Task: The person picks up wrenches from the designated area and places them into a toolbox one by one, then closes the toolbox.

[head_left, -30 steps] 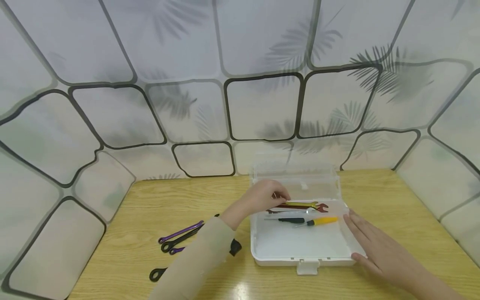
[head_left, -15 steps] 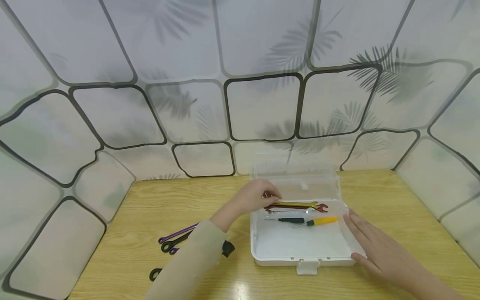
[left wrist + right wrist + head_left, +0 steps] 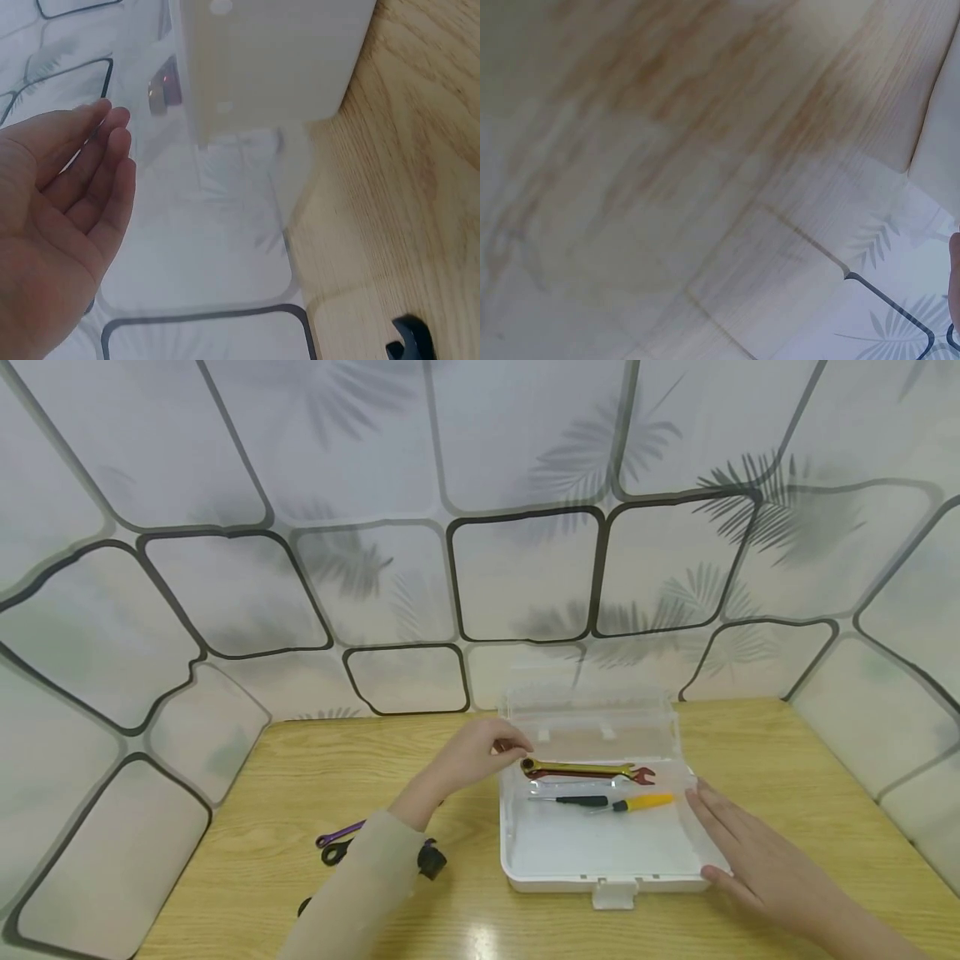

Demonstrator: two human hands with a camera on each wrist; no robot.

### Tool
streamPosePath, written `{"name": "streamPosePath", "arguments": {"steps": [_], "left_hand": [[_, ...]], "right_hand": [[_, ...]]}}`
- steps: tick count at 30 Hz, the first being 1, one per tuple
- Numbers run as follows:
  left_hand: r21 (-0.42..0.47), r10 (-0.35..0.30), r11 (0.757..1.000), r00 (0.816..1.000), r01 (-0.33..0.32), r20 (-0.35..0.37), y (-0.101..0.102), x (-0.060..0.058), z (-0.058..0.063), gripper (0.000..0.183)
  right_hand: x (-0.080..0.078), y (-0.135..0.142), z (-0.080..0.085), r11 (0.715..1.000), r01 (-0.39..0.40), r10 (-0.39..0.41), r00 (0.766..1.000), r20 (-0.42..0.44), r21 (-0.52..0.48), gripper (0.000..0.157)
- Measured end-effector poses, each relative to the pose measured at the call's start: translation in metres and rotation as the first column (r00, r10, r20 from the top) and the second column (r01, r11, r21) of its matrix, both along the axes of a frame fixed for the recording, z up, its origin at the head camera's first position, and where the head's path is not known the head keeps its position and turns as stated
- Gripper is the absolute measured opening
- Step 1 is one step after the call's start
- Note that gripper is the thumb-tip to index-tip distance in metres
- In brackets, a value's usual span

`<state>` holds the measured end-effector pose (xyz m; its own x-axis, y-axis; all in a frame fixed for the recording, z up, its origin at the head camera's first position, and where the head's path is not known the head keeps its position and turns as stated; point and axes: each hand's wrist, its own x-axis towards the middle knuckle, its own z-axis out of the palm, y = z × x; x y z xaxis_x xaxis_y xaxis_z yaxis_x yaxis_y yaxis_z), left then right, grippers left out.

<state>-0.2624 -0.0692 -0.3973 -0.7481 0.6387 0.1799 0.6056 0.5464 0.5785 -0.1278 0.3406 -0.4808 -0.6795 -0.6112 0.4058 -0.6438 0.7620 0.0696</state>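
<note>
No text, label, brand, number or sign can be read.

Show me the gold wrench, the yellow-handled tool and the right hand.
Gold wrench (image 3: 583,768): head view, on the middle of its shaft.
Yellow-handled tool (image 3: 649,802): head view, on its yellow handle.
Right hand (image 3: 756,857): head view, on the back of the hand.

Glare spots the table (image 3: 555,931); the right wrist view blurs.
</note>
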Motion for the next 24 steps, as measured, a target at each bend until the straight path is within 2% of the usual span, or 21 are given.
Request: {"name": "streamPosePath", "arguments": {"steps": [5, 14, 19, 24], "left_hand": [[0.021, 0.053, 0.998, 0.999, -0.053, -0.003, -0.019, 0.003, -0.001, 0.014], [0.059, 0.111, 0.992, 0.994, -0.111, 0.004, -0.050, 0.008, -0.004, 0.013], [0.060, 0.163, 0.985, 0.986, -0.164, 0.018, -0.065, 0.012, -0.007, 0.015], [0.079, 0.208, 0.975, 0.978, -0.210, 0.030, -0.079, 0.016, -0.008, 0.014]], "right_hand": [[0.000, -0.001, 0.000, 1.000, 0.010, -0.010, 1.000, 0.008, 0.006, 0.098], [0.000, -0.001, 0.000, 1.000, 0.009, -0.009, 1.000, 0.008, 0.004, 0.099], [-0.001, -0.001, 0.000, 1.000, -0.014, 0.014, 1.000, -0.003, -0.013, 0.100], [0.000, -0.001, -0.001, 1.000, 0.004, -0.004, 1.000, 0.003, 0.000, 0.101]]}}
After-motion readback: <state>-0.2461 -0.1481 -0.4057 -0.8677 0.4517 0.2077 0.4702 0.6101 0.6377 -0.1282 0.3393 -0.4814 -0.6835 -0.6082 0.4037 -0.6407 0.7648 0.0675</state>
